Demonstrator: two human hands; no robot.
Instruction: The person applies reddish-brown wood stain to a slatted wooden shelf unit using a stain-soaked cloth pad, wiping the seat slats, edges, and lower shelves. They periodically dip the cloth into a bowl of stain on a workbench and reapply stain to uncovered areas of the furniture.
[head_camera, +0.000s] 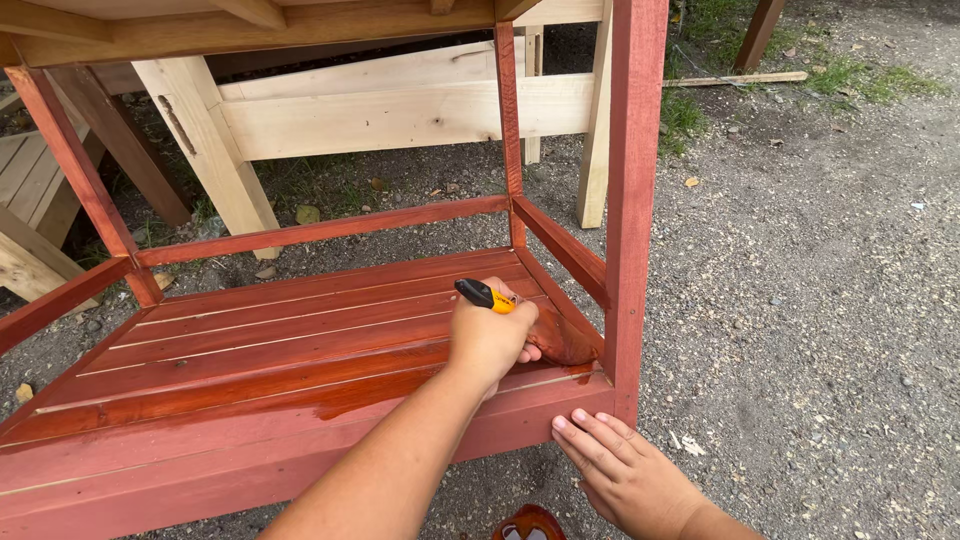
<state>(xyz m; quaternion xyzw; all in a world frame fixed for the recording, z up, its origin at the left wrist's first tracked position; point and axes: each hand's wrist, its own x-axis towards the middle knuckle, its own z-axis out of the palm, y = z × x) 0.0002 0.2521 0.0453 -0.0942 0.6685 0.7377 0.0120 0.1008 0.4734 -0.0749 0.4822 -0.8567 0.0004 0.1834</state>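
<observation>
— Grip first, left hand (490, 340)?
— Clenched around a brush (487, 296), black-and-yellow handle poking up and to the left out of the fist.

— And the working end?
— Pressed down into the far right corner of the slatted shelf (270, 340), right where the slats meet the side rail (565, 250). Soaked red-brown, hard to tell apart from the wet wood under it.

— Right hand (625, 470)?
— Released, holding nothing. Fingers spread flat, tips touching the lower edge of the front rail (200, 460), just beside the foot of the red corner post (630, 200).

— State of the shelf?
— Glossy and dark on the slats nearest the brush, duller toward the left end. Same red stain on the rails and posts all round.

— Anything below the hands?
— A round container of red-brown liquid (528, 524) at the very bottom edge, between the two forearms, only partly in view.

— Further out?
— Pale, unstained timber frame (400, 110) standing behind the red one, close to it. Grey gravel ground (800, 300) to the right, with a few dry leaves and a patch of grass at the top.
</observation>
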